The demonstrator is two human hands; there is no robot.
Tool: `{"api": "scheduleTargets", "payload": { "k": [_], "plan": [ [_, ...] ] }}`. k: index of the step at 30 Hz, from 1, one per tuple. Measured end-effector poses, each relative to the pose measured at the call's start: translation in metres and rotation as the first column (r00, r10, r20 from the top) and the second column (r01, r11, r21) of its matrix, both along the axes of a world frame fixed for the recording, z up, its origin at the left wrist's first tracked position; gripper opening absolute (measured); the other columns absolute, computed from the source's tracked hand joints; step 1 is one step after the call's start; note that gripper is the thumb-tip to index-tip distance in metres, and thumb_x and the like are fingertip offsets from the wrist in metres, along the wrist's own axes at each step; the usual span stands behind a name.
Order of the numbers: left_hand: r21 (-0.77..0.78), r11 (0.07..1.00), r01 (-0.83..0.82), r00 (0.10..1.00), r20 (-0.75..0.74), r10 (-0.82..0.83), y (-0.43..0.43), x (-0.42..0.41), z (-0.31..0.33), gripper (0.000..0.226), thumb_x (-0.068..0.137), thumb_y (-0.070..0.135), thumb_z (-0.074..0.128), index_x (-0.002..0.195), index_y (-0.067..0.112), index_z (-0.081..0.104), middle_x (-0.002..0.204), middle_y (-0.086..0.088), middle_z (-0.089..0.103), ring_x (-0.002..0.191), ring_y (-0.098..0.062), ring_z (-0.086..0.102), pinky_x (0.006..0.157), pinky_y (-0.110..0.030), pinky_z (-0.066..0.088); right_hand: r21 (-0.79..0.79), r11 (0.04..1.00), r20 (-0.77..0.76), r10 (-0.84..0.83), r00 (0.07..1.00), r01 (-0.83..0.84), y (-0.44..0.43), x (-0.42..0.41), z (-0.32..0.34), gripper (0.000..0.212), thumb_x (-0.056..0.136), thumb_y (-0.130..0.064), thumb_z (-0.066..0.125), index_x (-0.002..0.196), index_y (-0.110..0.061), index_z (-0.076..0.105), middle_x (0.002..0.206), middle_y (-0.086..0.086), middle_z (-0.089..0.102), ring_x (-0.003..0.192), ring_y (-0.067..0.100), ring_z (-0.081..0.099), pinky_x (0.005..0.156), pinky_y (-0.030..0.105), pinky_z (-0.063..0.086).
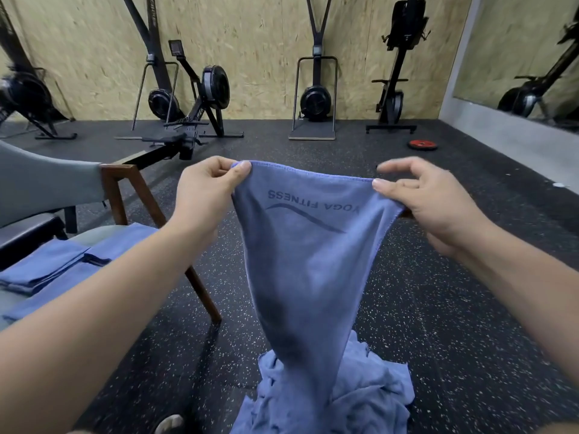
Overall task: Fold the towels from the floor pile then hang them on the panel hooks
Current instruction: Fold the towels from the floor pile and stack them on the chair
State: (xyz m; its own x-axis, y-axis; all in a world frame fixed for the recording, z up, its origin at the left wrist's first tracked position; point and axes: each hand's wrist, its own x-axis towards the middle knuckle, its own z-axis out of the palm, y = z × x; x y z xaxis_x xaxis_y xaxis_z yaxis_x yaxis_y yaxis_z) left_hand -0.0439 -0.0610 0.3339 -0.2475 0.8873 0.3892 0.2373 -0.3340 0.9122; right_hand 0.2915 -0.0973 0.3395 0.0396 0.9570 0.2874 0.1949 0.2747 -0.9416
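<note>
A blue towel (307, 252) printed "YOGA FITNESS" hangs in front of me, its top edge stretched between both hands. My left hand (206, 195) pinches the top left corner between thumb and fingers. My right hand (429, 198) pinches the top right edge with thumb and lower fingers, the index finger lifted. The towel's lower end trails down into a crumpled pile of blue towels (360, 389) on the floor. Folded blue towels (62, 264) lie stacked on a chair seat at the left.
A wooden-legged chair (138, 195) stands at the left. Rowing and ski machines (200, 98) line the plywood wall at the back. A red weight plate (422, 144) lies on the black speckled rubber floor (438, 308). A mirror (526, 57) is at the right.
</note>
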Motion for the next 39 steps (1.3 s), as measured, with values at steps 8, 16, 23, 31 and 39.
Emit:
{"api": "scheduleTargets", "payload": {
  "k": [8,16,23,31,39],
  "plan": [
    [-0.037,0.993,0.115,0.989,-0.085,-0.118,-0.034,0.009,-0.021,0.014,0.094,0.028,0.082,0.089,0.014,0.082,0.071,0.011,0.072,0.062,0.002,0.055,0.058,-0.015,0.043,-0.052,0.931,-0.064,0.357,0.932,-0.360,-0.026,-0.029,0.008,0.023,0.101,0.005,0.052,0.106,0.002,0.074,0.086,0.012,0.068,0.075,0.016,0.062,0.070,0.029,0.055],
    [-0.102,0.924,0.369,0.908,-0.173,-0.382,-0.064,0.035,-0.013,0.014,0.102,0.027,0.071,0.102,0.028,0.086,0.089,-0.010,0.078,0.071,-0.018,0.045,0.067,-0.033,0.037,0.025,0.944,0.290,0.307,0.906,-0.328,-0.038,-0.050,-0.002,0.007,0.099,-0.002,0.070,0.096,-0.005,0.075,0.077,0.009,0.078,0.064,0.016,0.069,0.061,0.026,0.053],
    [-0.068,0.912,0.404,0.892,-0.191,-0.409,-0.073,0.046,-0.014,0.009,0.099,0.024,0.077,0.101,0.027,0.085,0.085,-0.011,0.077,0.071,-0.010,0.052,0.064,-0.029,0.041,0.103,0.962,0.378,0.198,0.904,-0.254,-0.040,-0.060,-0.005,0.015,0.097,-0.020,0.077,0.084,-0.013,0.074,0.060,0.006,0.068,0.052,0.016,0.057,0.056,0.030,0.048],
    [0.004,0.932,0.361,0.914,-0.202,-0.353,-0.083,0.056,-0.016,0.012,0.100,0.018,0.076,0.102,0.026,0.084,0.084,0.004,0.080,0.071,-0.001,0.060,0.067,-0.019,0.045,0.092,0.979,0.379,0.135,0.915,-0.183,-0.039,-0.061,-0.008,0.022,0.094,-0.028,0.080,0.078,-0.015,0.073,0.056,0.004,0.066,0.050,0.010,0.051,0.056,0.027,0.039],
    [0.122,0.945,0.303,0.912,-0.325,-0.250,-0.096,0.070,-0.018,0.022,0.086,0.014,0.087,0.096,0.028,0.074,0.082,0.013,0.073,0.076,-0.008,0.068,0.067,-0.024,0.051,0.139,0.980,0.375,0.081,0.924,-0.142,-0.042,-0.061,-0.007,0.023,0.094,-0.024,0.080,0.074,-0.015,0.072,0.060,0.015,0.062,0.051,0.009,0.041,0.053,0.027,0.033]
  ]
}}
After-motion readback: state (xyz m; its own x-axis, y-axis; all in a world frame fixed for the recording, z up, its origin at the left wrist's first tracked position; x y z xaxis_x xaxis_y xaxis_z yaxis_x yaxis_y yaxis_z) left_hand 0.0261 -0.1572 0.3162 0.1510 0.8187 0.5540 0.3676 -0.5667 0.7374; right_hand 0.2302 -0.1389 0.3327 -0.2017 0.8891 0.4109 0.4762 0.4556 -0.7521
